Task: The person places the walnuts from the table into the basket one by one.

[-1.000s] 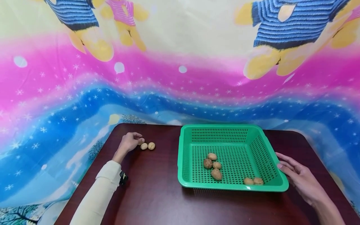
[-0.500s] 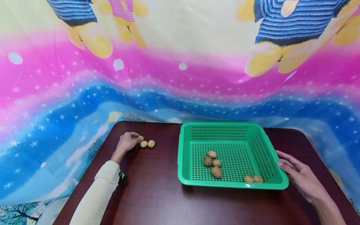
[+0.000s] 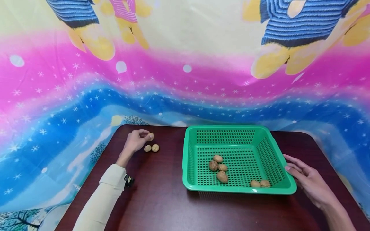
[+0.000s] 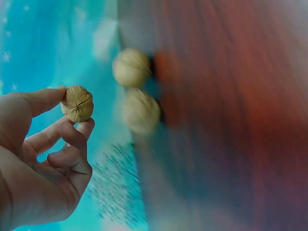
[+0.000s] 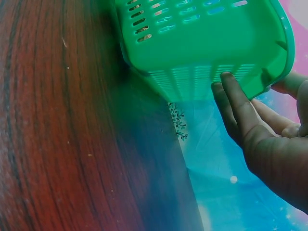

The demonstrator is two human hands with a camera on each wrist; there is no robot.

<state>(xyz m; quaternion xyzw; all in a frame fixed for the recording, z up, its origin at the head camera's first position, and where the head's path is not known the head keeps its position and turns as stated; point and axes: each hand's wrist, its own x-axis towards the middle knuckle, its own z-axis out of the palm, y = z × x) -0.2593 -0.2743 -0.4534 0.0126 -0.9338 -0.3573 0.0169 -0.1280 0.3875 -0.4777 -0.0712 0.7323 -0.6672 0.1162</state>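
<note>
At the far left of the table, my left hand [image 3: 136,140] pinches a walnut [image 4: 77,103] between thumb and fingertips, raised off the surface. Two more walnuts lie side by side just below that hand in the head view, a left one [image 3: 147,148] and a right one [image 3: 155,148]. A green plastic basket [image 3: 231,190] with slotted walls stands on the right half of the table. Over its right rim goes the thumb of my right hand [image 3: 313,183], while the fingers [image 5: 236,98] lie against the outer wall. Several walnuts [image 3: 222,176] rest inside the basket.
The dark reddish-brown table [image 3: 162,205] has rounded far corners. Right behind it hangs a printed cloth [image 3: 162,80] with bears and snowflakes, which also drops down along the table's left side. Bare tabletop lies between the left-hand walnuts and the basket.
My left hand has picked up the walnut beside the other two and moved it up and slightly right. My right hand and the basket stay in place.
</note>
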